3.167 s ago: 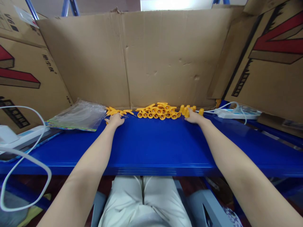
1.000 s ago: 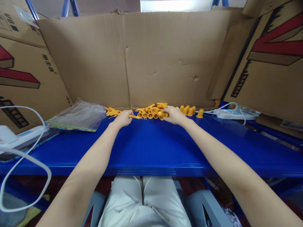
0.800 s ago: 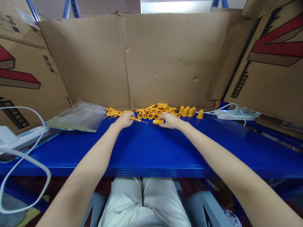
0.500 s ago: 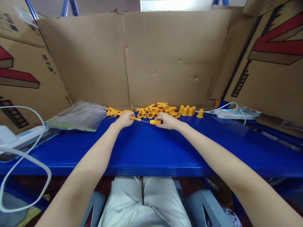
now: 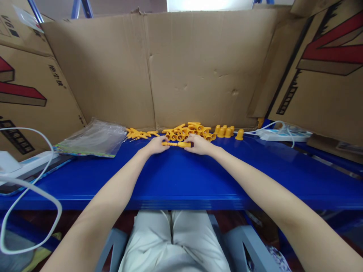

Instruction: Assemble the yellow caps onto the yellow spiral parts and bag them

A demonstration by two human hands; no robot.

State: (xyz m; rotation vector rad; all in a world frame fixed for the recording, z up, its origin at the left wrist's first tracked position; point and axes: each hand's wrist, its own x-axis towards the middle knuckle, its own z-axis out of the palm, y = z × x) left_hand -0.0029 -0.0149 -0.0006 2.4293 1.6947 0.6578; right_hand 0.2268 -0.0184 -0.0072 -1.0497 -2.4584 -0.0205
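My left hand (image 5: 157,145) is closed around the left end of a thin yellow ridged rod (image 5: 171,144). My right hand (image 5: 199,144) grips a thicker yellow ribbed piece (image 5: 184,144). The two parts lie in one line, end to end, just above the blue tabletop (image 5: 176,173); no wavy silver wire shows between them. Right behind my hands is a pile of yellow cup-shaped pieces (image 5: 180,138), their open ends facing me. Farther left, several yellow rods with wavy silver wires (image 5: 138,133) lie in a heap.
Several yellow cups (image 5: 227,132) stand upside down at the back right, one (image 5: 239,134) apart. A clear plastic bag (image 5: 92,138) lies left. Cardboard (image 5: 204,68) walls the back and sides. White power strips (image 5: 283,135) and cables flank the tabletop.
My left hand has moved right with the ridged rod, bringing it against the ribbed piece in my right hand. The silver wire that showed between them is now out of sight.
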